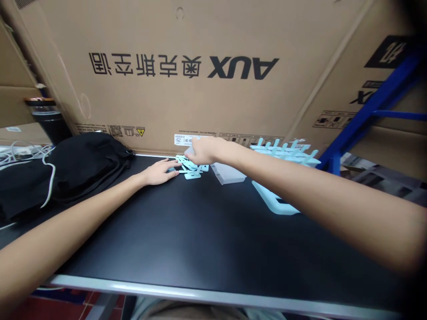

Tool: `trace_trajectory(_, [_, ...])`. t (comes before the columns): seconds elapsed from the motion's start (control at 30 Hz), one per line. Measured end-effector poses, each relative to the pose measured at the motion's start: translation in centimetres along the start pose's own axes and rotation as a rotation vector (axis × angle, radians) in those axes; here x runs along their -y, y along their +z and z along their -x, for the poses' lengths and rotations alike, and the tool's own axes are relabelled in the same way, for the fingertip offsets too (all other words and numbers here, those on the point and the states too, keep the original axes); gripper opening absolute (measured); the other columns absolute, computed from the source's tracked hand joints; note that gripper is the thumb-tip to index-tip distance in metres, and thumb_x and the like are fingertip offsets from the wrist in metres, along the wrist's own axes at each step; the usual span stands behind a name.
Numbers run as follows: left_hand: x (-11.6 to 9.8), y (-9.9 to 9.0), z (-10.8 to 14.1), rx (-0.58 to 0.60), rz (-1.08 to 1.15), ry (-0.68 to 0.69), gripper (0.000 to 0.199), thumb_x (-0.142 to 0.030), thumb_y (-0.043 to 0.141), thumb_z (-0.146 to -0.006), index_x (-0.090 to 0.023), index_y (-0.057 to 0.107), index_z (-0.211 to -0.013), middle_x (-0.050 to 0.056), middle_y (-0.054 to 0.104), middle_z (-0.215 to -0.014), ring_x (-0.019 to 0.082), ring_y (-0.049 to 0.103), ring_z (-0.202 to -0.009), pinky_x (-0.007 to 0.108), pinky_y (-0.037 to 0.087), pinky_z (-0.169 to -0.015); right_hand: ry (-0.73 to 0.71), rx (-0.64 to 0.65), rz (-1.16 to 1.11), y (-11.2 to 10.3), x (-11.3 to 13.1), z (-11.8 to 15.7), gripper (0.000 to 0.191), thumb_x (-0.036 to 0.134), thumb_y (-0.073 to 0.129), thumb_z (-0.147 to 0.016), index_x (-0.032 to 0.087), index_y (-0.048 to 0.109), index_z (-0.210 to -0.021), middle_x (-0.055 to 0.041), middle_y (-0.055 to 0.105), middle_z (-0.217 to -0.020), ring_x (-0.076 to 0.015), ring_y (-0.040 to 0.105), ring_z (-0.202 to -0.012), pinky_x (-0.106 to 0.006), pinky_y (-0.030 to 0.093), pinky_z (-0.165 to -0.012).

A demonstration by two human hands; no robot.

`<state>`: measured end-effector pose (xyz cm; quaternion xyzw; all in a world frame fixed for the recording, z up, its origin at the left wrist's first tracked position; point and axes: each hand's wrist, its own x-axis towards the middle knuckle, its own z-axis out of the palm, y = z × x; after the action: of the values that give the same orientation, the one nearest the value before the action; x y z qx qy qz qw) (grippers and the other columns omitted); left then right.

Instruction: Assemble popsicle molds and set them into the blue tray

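Note:
My left hand (161, 172) lies flat on the table, fingers stretched out. Its fingertips touch the left side of a small heap of light blue plastic pieces (192, 175). Above that heap is my right hand (204, 150), with its fingers curled together. A pale, partly see-through edge shows at those fingertips, but I cannot make out what it is. A shallow translucent plastic box (230, 174) sits just right of the heap, partly under my right wrist. Farther right stands a light blue plastic rack (275, 205) with upright prongs, partly hidden by my right forearm.
A large cardboard box (187, 102) with upside-down print walls off the back of the black table (200, 240). At the left are a black bag (90, 164), white cables (25, 153) and a dark bottle (50, 120). A blue metal frame (370, 111) rises at the right.

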<state>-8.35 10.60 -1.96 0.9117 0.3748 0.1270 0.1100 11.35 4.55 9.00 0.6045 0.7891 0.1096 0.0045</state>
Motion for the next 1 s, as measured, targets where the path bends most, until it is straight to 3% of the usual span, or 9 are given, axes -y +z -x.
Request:
trace_trajectory(0.13, [1.3, -0.5, -0.3, -0.134, 0.253, -0.052, 0.046, -0.033, 0.051, -0.077, -0.022, 0.055, -0.121, 0.005, 0.057, -0.135, 0.026, 0.052, -0.124, 0.042, 0.038, -0.108, -0.076, 0.039, -0.026, 0.7, 1.0, -0.5, 0.061, 0.031, 0.051, -0.081, 0.001, 0.042, -0.134, -0.0289, 0.047, -0.135, -0.0367, 0.062, -0.101, -0.044, 0.049, -0.078])
trace_trajectory(0.23, [3.5, -0.9, -0.3, -0.283, 0.428, -0.149, 0.042, -0.025, 0.053, -0.065, -0.021, 0.055, -0.107, 0.004, 0.062, -0.122, 0.024, 0.060, -0.107, 0.040, 0.049, -0.093, -0.135, -0.046, -0.061, 1.7, 1.7, -2.0, 0.055, 0.027, 0.053, -0.080, 0.004, 0.044, -0.129, -0.0260, 0.055, -0.127, -0.0375, 0.058, -0.107, -0.048, 0.044, -0.086])
trace_trajectory(0.3, [5.2, -1.3, 0.0, -0.438, 0.437, -0.210, 0.041, -0.020, 0.050, -0.060, -0.020, 0.053, -0.100, 0.004, 0.064, -0.109, 0.022, 0.061, -0.097, 0.038, 0.051, -0.086, -0.164, -0.117, -0.094, 2.6, 2.5, -3.3, 0.053, 0.032, 0.053, -0.083, 0.005, 0.043, -0.128, -0.0235, 0.061, -0.118, -0.0367, 0.057, -0.109, -0.051, 0.041, -0.090])
trace_trajectory(0.4, [7.4, -2.0, 0.5, -0.790, 0.379, -0.282, 0.034, -0.017, 0.045, -0.058, -0.020, 0.051, -0.091, 0.004, 0.062, -0.099, 0.021, 0.059, -0.095, 0.037, 0.049, -0.088, -0.237, -0.190, -0.166, 4.1, 4.5, -5.5, 0.055, 0.041, 0.053, -0.086, 0.008, 0.039, -0.129, -0.0208, 0.063, -0.114, -0.0345, 0.053, -0.113, -0.049, 0.040, -0.092])
trace_trajectory(0.47, [8.3, -2.5, 0.8, -0.873, 0.371, -0.301, 0.033, -0.017, 0.045, -0.058, -0.020, 0.050, -0.090, 0.004, 0.061, -0.097, 0.021, 0.058, -0.093, 0.035, 0.049, -0.086, -0.284, -0.217, -0.200, 4.9, 5.6, -6.6, 0.053, 0.044, 0.053, -0.087, 0.011, 0.040, -0.127, -0.0189, 0.061, -0.118, -0.0334, 0.046, -0.119, -0.048, 0.039, -0.094])
trace_trajectory(0.6, [8.7, -2.8, 0.8, -0.610, 0.247, -0.249, 0.030, -0.022, 0.048, -0.062, -0.020, 0.058, -0.089, 0.004, 0.062, -0.095, 0.023, 0.058, -0.092, 0.037, 0.049, -0.087, -0.365, -0.203, -0.243, 5.5, 5.7, -6.9, 0.042, 0.045, 0.047, -0.089, 0.013, 0.049, -0.116, -0.0179, 0.058, -0.122, -0.0335, 0.043, -0.119, -0.047, 0.039, -0.093])
trace_trajectory(0.7, [8.0, -2.5, 0.7, -0.443, 0.044, -0.183, 0.027, -0.025, 0.045, -0.069, -0.020, 0.065, -0.087, 0.005, 0.063, -0.096, 0.024, 0.058, -0.092, 0.039, 0.046, -0.092, -0.459, -0.064, -0.228, 5.3, 4.3, -5.6, 0.041, 0.046, 0.053, -0.084, 0.013, 0.054, -0.109, -0.0158, 0.062, -0.109, -0.0324, 0.049, -0.110, -0.043, 0.042, -0.086])
trace_trajectory(0.83, [6.8, -2.2, 1.0, -0.404, -0.166, -0.138, 0.033, -0.025, 0.039, -0.078, -0.020, 0.068, -0.094, 0.008, 0.064, -0.105, 0.026, 0.056, -0.101, 0.043, 0.044, -0.096, -0.567, 0.085, -0.227, 5.3, 3.3, -4.1, 0.039, 0.039, 0.064, -0.076, 0.016, 0.057, -0.107, -0.0112, 0.064, -0.106, -0.0283, 0.051, -0.107, -0.037, 0.041, -0.081])
trace_trajectory(1.0, [5.7, -2.2, 1.6, -0.364, -0.269, -0.116, 0.036, -0.032, 0.041, -0.085, -0.022, 0.066, -0.107, 0.007, 0.065, -0.116, 0.028, 0.054, -0.110, 0.045, 0.043, -0.101, -0.604, 0.025, -0.256, 5.0, 3.7, -3.6, 0.038, 0.029, 0.061, -0.073, 0.017, 0.055, -0.108, -0.0079, 0.066, -0.096, -0.0233, 0.056, -0.095, -0.031, 0.039, -0.068])
